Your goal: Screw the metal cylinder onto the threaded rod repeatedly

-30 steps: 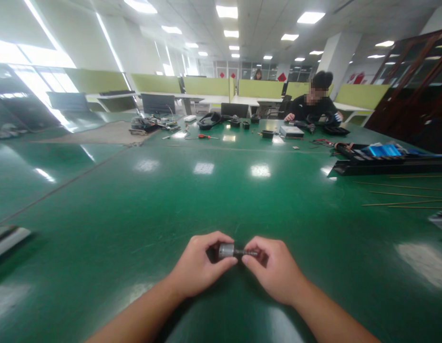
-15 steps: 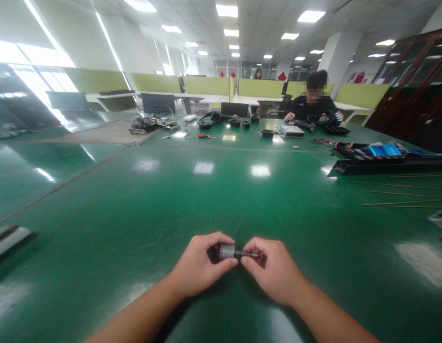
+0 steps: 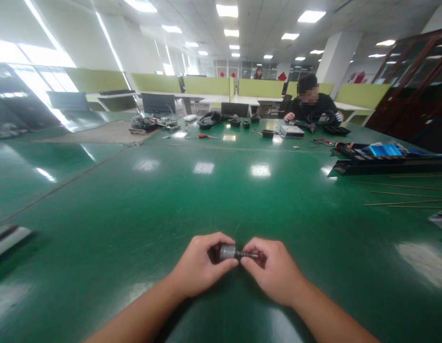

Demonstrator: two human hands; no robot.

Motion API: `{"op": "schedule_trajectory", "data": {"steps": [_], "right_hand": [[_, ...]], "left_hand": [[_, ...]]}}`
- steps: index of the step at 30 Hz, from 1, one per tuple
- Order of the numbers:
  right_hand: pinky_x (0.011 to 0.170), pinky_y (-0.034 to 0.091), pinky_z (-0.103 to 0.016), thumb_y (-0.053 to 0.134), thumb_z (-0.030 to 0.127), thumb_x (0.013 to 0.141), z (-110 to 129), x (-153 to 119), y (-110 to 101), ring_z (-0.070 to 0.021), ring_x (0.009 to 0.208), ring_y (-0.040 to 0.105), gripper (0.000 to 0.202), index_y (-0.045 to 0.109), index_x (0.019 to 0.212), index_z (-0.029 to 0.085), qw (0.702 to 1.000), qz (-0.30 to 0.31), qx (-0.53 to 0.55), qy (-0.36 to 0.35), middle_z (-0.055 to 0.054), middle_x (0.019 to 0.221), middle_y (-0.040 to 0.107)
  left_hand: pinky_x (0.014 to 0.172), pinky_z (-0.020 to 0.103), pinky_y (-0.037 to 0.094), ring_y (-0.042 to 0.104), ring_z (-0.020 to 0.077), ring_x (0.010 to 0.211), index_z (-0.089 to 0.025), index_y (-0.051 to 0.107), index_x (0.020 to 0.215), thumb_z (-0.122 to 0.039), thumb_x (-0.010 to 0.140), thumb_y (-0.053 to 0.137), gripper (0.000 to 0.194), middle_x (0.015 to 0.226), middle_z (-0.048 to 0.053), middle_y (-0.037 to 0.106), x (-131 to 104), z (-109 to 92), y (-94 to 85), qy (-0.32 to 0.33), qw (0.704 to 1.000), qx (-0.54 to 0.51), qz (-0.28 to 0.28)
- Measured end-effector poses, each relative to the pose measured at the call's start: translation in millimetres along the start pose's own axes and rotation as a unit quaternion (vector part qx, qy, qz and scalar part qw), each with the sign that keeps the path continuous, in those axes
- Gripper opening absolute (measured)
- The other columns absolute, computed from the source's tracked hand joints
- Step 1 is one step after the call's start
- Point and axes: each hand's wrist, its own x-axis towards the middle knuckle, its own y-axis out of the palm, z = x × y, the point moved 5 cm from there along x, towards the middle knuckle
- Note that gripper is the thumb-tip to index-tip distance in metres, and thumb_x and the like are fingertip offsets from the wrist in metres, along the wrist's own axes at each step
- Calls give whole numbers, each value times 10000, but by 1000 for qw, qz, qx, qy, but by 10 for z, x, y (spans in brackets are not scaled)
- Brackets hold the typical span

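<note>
Between my two hands lies a small silver cylinder that looks like a motor, on its side just at the green table's surface. My left hand is closed around it, thumb in front and fingers behind. From its right end sticks out a thin, dark, ridged shaft. My right hand pinches this shaft between thumb and fingers, with part of the shaft hidden by them. The fingertips of both hands are close together.
A black tray-like channel with wires and a blue packet lies on the right, near thin brass-coloured rods. Electronic parts and an orange screwdriver lie farther back. A co-worker sits across the table.
My hands and the silver cylinder have hardly moved. Across the table, the co-worker's head has shifted to the left and slightly down.
</note>
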Motion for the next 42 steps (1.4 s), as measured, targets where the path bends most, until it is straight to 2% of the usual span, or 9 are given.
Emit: {"op": "schedule_trajectory", "data": {"steps": [17,42], "right_hand": [[563,368,-233,646,242,839,3,8,-11,-134,580,568,78,695,809,190,1000,0,5,-2,16,650,648],[551,373,-227,651,235,827,1,24,-27,-131,560,557,75,690,790,183,1000,-5,20,6,16,634,637]], "left_hand": [[680,256,448,641,150,721,-230,726,952,-351,781,755,211,811,-25,719,-17,13,3,2,1000,2,-5],[656,257,448,639,160,703,-222,728,952,-375,782,759,231,796,-9,717,-15,38,-8,14,1000,0,-25]]}}
